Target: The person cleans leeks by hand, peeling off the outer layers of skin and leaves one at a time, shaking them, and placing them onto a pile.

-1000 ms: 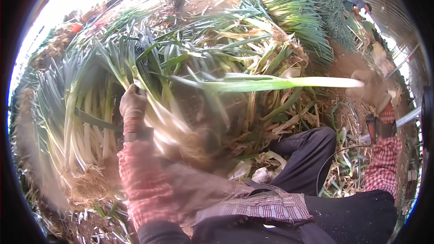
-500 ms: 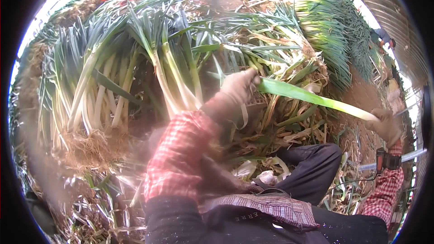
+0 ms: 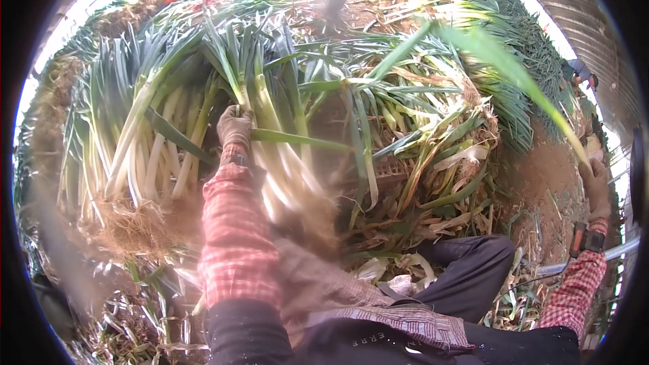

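My left hand [image 3: 235, 128], in a tan glove, is closed around a stalk at the left side of a small cluster of leeks [image 3: 277, 122]. The white lower ends of that cluster hang toward my lap and are blurred. Out at the far right, my gloved right hand [image 3: 595, 189] grips the pale end of a single leek [image 3: 551, 108]. Its green leaf arcs up and to the left, smeared by motion. Just left of my left hand stands a larger bunch of leeks [image 3: 152, 135] with bushy roots at the bottom.
A heap of stripped leaves [image 3: 433, 169] lies in front of my knee [image 3: 466, 263], partly over a brown crate [image 3: 389, 172]. A long row of leeks [image 3: 514, 61] fills the far right. Near my right wrist runs a grey pipe [image 3: 618, 250]. Another person [image 3: 581, 71] is at the right edge.
My left hand has let go of the single leek's leaf and moved left onto the leek cluster. The single leek's leaf has swung upward, its end still in my right hand.
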Motion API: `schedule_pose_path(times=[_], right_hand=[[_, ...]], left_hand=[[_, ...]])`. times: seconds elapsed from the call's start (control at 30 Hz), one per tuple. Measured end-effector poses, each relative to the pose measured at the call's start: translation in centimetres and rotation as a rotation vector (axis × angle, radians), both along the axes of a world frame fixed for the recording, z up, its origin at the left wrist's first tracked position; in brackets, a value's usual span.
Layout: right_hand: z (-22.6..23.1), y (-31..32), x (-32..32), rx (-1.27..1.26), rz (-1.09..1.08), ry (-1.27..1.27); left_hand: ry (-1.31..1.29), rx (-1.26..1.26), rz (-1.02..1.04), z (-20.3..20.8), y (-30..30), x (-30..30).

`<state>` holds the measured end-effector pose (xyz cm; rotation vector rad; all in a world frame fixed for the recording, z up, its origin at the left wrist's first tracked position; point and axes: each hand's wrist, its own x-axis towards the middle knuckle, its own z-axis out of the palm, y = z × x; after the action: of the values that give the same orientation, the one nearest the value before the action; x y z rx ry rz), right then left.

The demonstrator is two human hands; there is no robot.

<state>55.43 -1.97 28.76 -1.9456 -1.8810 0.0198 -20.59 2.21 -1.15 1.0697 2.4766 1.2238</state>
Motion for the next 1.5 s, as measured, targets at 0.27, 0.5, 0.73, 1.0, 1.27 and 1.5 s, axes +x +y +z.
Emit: schedule_pose_path(times=[0.27, 0.5, 0.73, 1.0, 1.27, 1.5], right_hand=[[-6.6, 9.4, -24.7, 0.107, 0.245, 0.751], [-18.0, 9.7, -51.5, -0.604, 1.040, 0.235], [-26.4, 11.5, -45.9, -0.258, 0.839, 0.358], [-27.6, 31.9, -25.7, -0.192, -0.046, 0.056], [-31.9, 49.1, -10.9, -0.589, -0.226, -0.201], [-30.9, 49.5, -11.6, -0.639, -0.138, -0.230]], left_hand=[[0.513, 0.218, 0.191, 6.6, -1.5, -4.4], [0.634, -0.113, 0.483, 8.8, -23.4, -28.5], [0.722, 0.133, -0.128, 11.9, -14.6, 1.3], [0.734, 0.060, -0.769, 7.2, -4.9, 15.1], [0.006, -0.703, -0.765, -3.0, -6.5, 7.7], [-0.147, -0.783, -0.768, -2.1, -4.4, 9.3]])
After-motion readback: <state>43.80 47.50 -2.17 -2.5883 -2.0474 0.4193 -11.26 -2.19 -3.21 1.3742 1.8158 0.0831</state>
